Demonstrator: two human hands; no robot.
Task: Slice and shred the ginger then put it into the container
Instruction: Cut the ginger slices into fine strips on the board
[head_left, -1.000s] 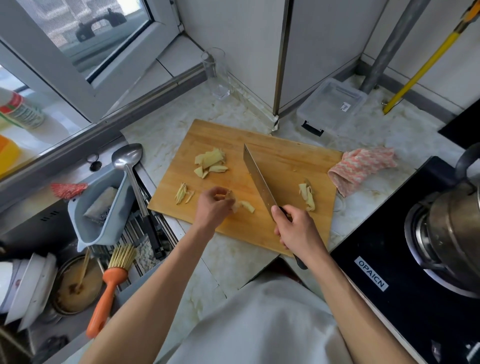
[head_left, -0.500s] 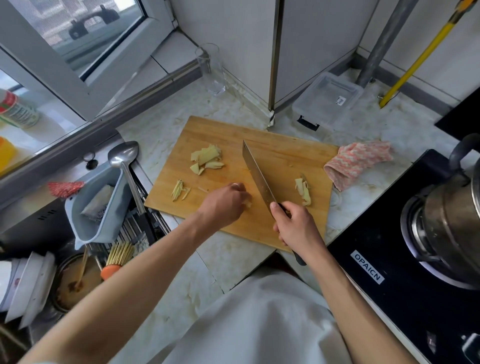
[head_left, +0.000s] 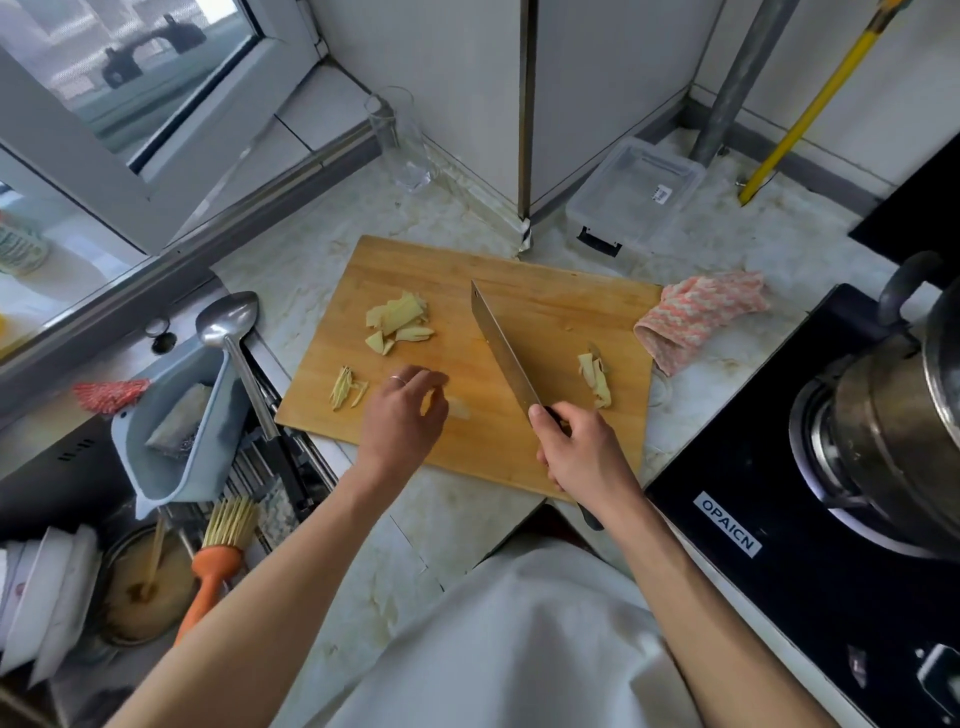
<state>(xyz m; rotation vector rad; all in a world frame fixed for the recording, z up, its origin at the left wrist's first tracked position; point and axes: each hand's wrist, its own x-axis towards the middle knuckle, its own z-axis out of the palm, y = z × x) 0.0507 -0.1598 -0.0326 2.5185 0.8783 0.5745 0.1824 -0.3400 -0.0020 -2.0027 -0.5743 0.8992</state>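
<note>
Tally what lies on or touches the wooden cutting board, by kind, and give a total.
Pale yellow ginger heaps: 3, the flat slices, the thin shreds, the strips right of the blade
Steel cleaver with dark handle: 1, gripped by the right hand
Pink and white knitted cloth at the board's right edge: 1
Total: 5
A blurred pale bit by the left hand stays uncounted.

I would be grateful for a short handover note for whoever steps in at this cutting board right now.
Right hand grips the knife, blade resting on the cutting board.
Left hand hovers over the board with fingers loosely curled; whether it holds a piece cannot be told.
Ginger slices lie at the board's far left, shreds at its near left, and more pieces lie right of the blade.
Done: slicing, some shredding.
Left: shred the remaining slices, then move everything into the clear container, which has no ginger in it yet.
</note>
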